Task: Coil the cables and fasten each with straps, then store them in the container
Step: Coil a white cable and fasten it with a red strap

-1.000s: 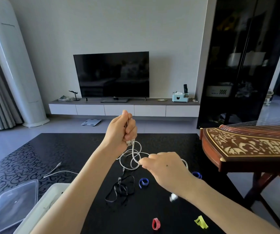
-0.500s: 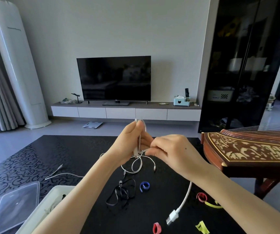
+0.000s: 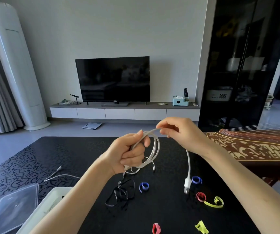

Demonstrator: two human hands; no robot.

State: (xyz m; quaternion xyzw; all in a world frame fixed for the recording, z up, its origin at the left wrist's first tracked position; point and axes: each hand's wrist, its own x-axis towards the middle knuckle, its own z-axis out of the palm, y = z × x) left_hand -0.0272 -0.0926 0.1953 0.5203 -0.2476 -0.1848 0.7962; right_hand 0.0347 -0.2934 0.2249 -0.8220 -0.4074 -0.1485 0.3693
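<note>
My left hand [image 3: 129, 153] is closed around several loops of a white cable [image 3: 155, 149] held above the black table. My right hand [image 3: 180, 132] pinches the same cable at the top of the coil. The free end hangs from that hand down to a white USB plug [image 3: 187, 184] just over the table. A loose black cable [image 3: 121, 194] lies below my left hand. Another thin white cable [image 3: 58, 174] lies to the left. Coloured straps are scattered: blue [image 3: 143, 186], blue [image 3: 196, 180], red [image 3: 200, 196], yellow [image 3: 216, 202], red [image 3: 156, 228], yellow [image 3: 201, 227].
A white container [image 3: 51, 202] stands at the lower left of the black patterned table [image 3: 26, 159], with its clear lid [image 3: 12, 210] beside it. A carved wooden zither [image 3: 254, 147] overhangs the right side. A TV, a cabinet and a tall air conditioner stand beyond.
My right hand has swung up and right, laying another loop onto the coil. The coil in my left hand has grown, and the hanging end with the USB plug has shortened.
</note>
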